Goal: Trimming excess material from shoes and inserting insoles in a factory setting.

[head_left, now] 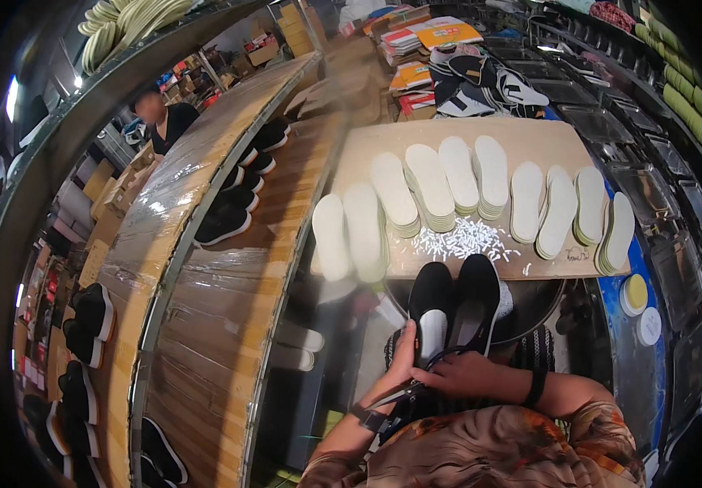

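Observation:
Two black slip-on shoes, a left shoe (432,285) and a right shoe (479,285), rest side by side with toes pointing away from me. A white insole (432,332) shows inside the left one. My left hand (400,358) is closed at the heel of the left shoe, its thumb along the outer side. Just behind the heels, my right hand (462,375) is closed around a dark, thin, looped thing (451,352), whose kind I cannot make out. Beyond the toes, many small white strips (461,242) lie scattered on a brown board (522,140).
Stacks of pale insoles (430,183) stand in a row across the board. At left, a wooden rack (204,325) holds several black shoes (225,224). Two round containers (634,293) sit at right. Shoe uppers (481,81) are piled behind. Another person (164,118) is beyond the rack.

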A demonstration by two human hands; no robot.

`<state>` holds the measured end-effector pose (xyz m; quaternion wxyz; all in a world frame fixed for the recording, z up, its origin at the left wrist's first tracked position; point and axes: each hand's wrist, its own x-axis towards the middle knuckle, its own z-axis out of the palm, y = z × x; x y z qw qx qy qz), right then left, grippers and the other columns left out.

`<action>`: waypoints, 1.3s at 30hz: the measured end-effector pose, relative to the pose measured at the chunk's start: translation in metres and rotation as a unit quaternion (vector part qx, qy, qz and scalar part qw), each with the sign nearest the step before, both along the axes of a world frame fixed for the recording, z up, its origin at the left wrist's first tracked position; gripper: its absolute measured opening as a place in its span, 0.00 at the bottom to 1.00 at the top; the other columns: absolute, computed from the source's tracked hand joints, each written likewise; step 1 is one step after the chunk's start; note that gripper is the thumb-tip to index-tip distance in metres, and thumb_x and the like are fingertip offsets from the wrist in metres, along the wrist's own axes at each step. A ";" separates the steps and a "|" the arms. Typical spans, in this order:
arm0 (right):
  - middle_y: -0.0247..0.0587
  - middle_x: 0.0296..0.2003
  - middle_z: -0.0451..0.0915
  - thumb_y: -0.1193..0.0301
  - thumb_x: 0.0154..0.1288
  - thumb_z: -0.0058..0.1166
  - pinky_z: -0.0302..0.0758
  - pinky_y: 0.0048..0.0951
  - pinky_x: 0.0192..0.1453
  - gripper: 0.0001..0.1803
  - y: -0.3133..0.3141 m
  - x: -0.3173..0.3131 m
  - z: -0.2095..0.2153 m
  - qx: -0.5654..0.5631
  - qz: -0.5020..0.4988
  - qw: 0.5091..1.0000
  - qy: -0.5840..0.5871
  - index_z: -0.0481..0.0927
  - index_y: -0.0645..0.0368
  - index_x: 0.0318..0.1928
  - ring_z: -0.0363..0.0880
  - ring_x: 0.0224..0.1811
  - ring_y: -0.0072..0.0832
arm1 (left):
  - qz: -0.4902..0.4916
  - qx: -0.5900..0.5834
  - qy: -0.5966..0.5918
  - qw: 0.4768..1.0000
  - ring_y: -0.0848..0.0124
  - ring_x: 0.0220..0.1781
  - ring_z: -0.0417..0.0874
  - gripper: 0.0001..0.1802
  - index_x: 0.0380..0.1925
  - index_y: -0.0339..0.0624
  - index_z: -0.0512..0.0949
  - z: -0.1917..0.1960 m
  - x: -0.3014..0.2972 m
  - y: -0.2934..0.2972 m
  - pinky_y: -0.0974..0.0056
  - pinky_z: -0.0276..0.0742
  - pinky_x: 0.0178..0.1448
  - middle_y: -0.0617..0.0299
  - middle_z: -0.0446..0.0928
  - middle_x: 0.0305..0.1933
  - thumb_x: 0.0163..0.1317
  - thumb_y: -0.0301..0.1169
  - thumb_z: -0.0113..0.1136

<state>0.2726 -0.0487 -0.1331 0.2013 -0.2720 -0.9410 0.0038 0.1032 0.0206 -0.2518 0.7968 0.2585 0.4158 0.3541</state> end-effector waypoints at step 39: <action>0.36 0.28 0.74 0.75 0.55 0.52 0.65 0.21 0.19 0.25 0.004 0.163 0.003 -0.363 -0.416 0.516 0.655 0.63 0.57 0.55 0.68 0.18 0.21 | -0.243 0.430 0.569 0.657 0.46 0.32 0.79 0.34 0.31 0.26 0.70 0.146 0.087 0.026 0.52 0.75 0.35 0.39 0.76 0.26 0.53 0.56 0.54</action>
